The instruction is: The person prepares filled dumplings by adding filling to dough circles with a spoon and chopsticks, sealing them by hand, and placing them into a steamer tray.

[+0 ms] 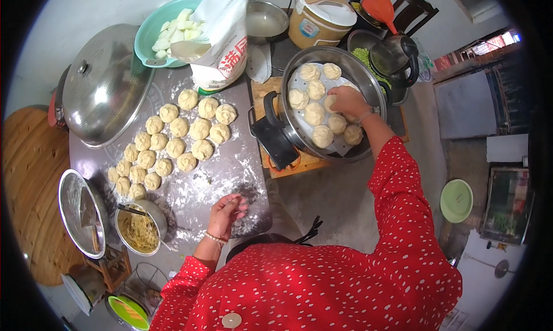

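Inside a metal steamer pot (378, 82), my right hand (349, 103) has its fingers around a pleated dough bun (330, 103), partly hidden beneath it. Other pleated buns (314, 114) sit around it on a pale perforated liner (302, 125). My left hand (227, 212) hovers over the near edge of the floured table (207, 197). Its floury fingers are loosely curled, with nothing seen in them. Up the table from it, several more pleated buns (175, 147) stand in slanting rows.
A metal bowl of filling (144, 231) and a larger metal bowl (101, 210) stand at left. Behind the buns are a domed lid (108, 89), a flour bag (227, 50) and a turquoise basin (144, 41). A rice cooker (298, 22) and a kettle (391, 56) flank the steamer's far side.
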Available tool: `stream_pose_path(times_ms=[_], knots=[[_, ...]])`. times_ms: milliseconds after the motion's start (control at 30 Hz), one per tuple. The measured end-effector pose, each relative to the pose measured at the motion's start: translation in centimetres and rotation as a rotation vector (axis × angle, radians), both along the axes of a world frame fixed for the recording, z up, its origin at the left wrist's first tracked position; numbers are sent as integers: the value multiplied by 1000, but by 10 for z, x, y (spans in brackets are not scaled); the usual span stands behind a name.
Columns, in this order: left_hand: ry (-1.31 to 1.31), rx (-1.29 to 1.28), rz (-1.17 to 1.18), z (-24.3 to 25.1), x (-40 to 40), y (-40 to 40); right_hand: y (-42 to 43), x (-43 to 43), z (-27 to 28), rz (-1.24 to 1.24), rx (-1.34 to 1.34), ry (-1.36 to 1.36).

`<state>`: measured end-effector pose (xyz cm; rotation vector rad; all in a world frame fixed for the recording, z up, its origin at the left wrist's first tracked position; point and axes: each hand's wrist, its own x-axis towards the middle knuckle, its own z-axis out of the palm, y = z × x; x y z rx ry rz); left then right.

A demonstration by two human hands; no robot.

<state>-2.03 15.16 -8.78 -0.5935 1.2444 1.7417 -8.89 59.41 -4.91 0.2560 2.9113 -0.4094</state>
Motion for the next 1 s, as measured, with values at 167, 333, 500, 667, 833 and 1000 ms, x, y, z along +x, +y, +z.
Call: stream_pose_path(times_ms=[167,333,500,667,833,1000], knots=[[-4,0,10,-2,0,-2,1,-7,-2,95,-46,-54],[184,-141,6,-22,-5,-14,-4,3,19,3,85,37],[789,-653,-112,-67,-36,-37,-52,8,61,-384,-477,393],[1099,-985,-200,-43,-71,-30,-157,53,79,5,-678,312],[1303,-1258,-9,-70,-85,-48,-206,90,64,273,-698,213],[1261,-1230,-105,-72,-96,-52,-214,106,40,235,-768,186]])
